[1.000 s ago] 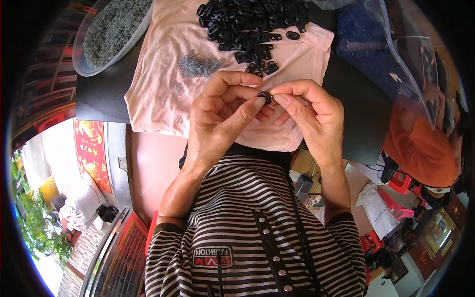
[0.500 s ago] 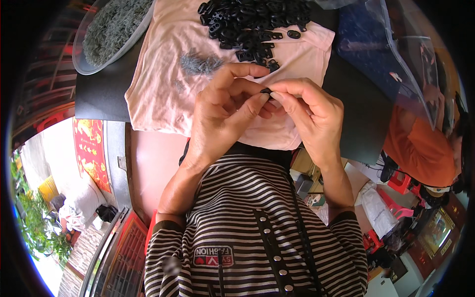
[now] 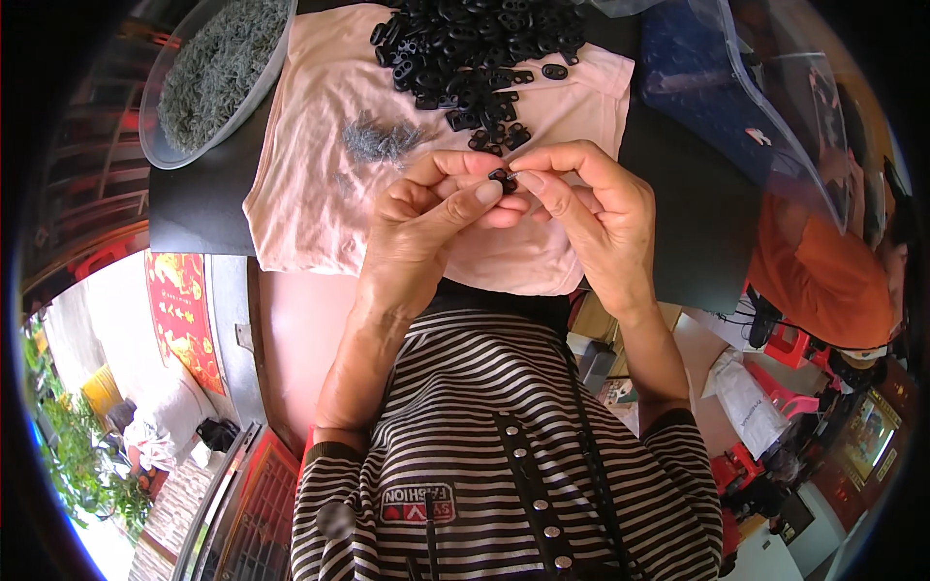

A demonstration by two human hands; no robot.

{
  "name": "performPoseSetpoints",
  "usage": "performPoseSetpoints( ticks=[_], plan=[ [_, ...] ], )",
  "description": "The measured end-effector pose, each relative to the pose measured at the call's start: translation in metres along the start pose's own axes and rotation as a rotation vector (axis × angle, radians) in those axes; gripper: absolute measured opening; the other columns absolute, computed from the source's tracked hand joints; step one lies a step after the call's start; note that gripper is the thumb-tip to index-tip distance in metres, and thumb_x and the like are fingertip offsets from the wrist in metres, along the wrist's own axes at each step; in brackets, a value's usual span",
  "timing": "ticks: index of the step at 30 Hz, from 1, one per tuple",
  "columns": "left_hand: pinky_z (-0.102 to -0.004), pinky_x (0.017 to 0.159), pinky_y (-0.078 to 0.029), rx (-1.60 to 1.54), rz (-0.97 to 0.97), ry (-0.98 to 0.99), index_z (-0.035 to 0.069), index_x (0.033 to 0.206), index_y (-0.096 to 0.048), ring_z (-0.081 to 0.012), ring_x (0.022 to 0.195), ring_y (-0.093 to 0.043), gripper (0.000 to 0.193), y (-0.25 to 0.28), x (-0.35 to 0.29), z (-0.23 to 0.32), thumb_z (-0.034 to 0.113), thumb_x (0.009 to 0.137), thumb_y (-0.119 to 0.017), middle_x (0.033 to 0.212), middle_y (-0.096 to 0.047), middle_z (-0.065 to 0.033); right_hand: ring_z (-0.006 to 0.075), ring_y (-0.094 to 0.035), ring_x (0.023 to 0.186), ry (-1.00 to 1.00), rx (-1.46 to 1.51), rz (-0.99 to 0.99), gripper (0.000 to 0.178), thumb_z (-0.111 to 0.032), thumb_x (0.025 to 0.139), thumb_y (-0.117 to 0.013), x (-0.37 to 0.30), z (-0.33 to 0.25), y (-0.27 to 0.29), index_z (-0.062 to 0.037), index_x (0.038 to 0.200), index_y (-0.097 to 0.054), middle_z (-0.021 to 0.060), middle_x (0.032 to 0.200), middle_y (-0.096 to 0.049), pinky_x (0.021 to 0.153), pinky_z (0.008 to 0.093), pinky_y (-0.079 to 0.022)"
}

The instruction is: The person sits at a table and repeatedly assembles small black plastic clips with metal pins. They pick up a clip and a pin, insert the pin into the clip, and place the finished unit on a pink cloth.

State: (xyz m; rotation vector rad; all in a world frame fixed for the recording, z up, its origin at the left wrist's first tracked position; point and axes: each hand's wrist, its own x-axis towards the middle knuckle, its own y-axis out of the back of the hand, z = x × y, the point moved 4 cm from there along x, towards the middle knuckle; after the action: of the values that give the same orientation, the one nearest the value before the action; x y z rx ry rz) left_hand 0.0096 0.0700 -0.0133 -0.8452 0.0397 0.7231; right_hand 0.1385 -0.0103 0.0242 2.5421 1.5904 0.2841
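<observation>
Held part: one black cord-lock piece, raised above the near part of the pink cloth; the clock directions below are counted from this piece.
Left hand: grasping the black cord-lock piece between its thumb and fingers, with the other fingers bent behind.
Right hand: thumb and index finger are pinched together right beside the piece, at 3 o'clock; a tiny pale bit shows at the fingertips, too small to name surely.
Black heap: many cord-lock parts, piled at 12 o'clock on the cloth, with a few smaller ones spread just beyond the fingers.
Lone oval: a two-hole black oval, lying at 1 o'clock, just beside the heap.
Small springs: a loose grey pile, between 9 and 10 o'clock, on the cloth.
Translucent bowl: farther in the same direction, full of similar grey springs.
Dark table: under the cloth, seen at 3 o'clock.
Striped shirt: worn by the person, at 6 o'clock.
Co-worker's orange garment: between 3 and 4 o'clock, well apart.
</observation>
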Motion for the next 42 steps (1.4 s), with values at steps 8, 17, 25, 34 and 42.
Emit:
performPoseSetpoints(
  ticks=[8, 17, 25, 34, 42],
  plan=[
    [-0.0242, 0.08, -0.052, -0.057, 0.029, 0.002, -0.004, 0.101, -0.06, -0.0166, 0.085, -0.066, 0.016, 0.003, -0.002, 0.0, 0.003, 0.087, -0.06, 0.095, -0.066, -0.0132, 0.0114, -0.065, 0.077, -0.006, -0.031, 0.0, 0.013, -0.002, 0.084, -0.062, 0.002, -0.01, 0.0, 0.0004, 0.096, -0.061, 0.0074, 0.086, -0.066, 0.064, 0.0229, -0.053],
    [-0.0234, 0.07, -0.051, 0.138, 0.111, -0.12, -0.006, 0.098, -0.061, -0.0138, 0.07, -0.063, 0.016, 0.002, -0.005, -0.001, 0.005, 0.086, -0.062, 0.085, -0.067, -0.0123, 0.0118, -0.062, 0.074, 0.074, -0.069, -0.018, 0.008, 0.0, 0.084, -0.061, 0.003, -0.011, -0.002, -0.0001, 0.092, -0.06, 0.0073, 0.084, -0.062, 0.063, 0.0238, -0.051],
    [-0.0243, 0.068, -0.051, 0.154, 0.13, -0.153, -0.005, 0.094, -0.061, -0.0147, 0.07, -0.063, 0.013, -0.009, 0.0, -0.002, 0.006, 0.087, -0.061, 0.081, -0.066, -0.0123, 0.0113, -0.062, 0.072, 0.031, 0.002, 0.037, 0.008, 0.0, 0.084, -0.061, 0.001, -0.001, -0.003, 0.0008, 0.092, -0.061, 0.007, 0.083, -0.062, 0.065, 0.0217, -0.051],
    [-0.0268, 0.067, -0.053, 0.066, -0.008, -0.038, -0.006, 0.094, -0.058, -0.0169, 0.074, -0.064, 0.013, -0.007, 0.003, -0.015, 0.004, 0.086, -0.06, 0.086, -0.065, -0.014, 0.0193, -0.065, 0.076, 0.101, -0.388, 0.049, 0.011, -0.008, 0.084, -0.061, 0.042, -0.004, 0.037, -0.0026, 0.094, -0.063, 0.0103, 0.086, -0.065, 0.066, 0.0294, -0.051],
    [-0.0266, 0.065, -0.054, 0.156, -0.122, 0.012, -0.006, 0.091, -0.059, -0.0163, 0.074, -0.064, 0.009, -0.016, 0.006, -0.017, 0.0, 0.084, -0.062, 0.087, -0.064, -0.0141, 0.0264, -0.06, 0.072, 0.238, -0.76, 0.152, 0.011, -0.009, 0.08, -0.063, 0.067, 0.029, 0.038, -0.0081, 0.09, -0.063, 0.0069, 0.084, -0.059, 0.064, 0.034, -0.048]
  ],
)
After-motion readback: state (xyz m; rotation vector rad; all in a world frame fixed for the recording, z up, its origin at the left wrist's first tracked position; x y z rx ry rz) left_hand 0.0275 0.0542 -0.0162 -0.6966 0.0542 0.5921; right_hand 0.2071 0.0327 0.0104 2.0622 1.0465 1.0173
